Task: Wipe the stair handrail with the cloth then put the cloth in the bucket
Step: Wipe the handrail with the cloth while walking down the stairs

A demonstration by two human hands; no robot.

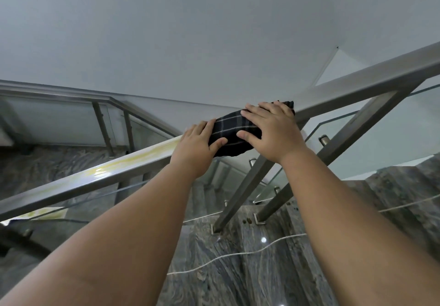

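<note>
A dark checked cloth (234, 128) lies folded over the steel stair handrail (102, 173) at the corner where two rail sections meet. My right hand (271, 130) presses flat on the cloth's right part, fingers spread. My left hand (197, 148) rests on the rail and holds the cloth's left edge with its thumb and fingers. A yellowish smear runs along the rail's top to the left of my left hand. No bucket is in view.
Slanted steel posts (240, 198) and glass panels (371, 139) stand under the rail. Grey marble steps (238, 270) lie below, with a white cord (238, 254) across them. A second railing (102, 120) runs along the far landing under a plain wall.
</note>
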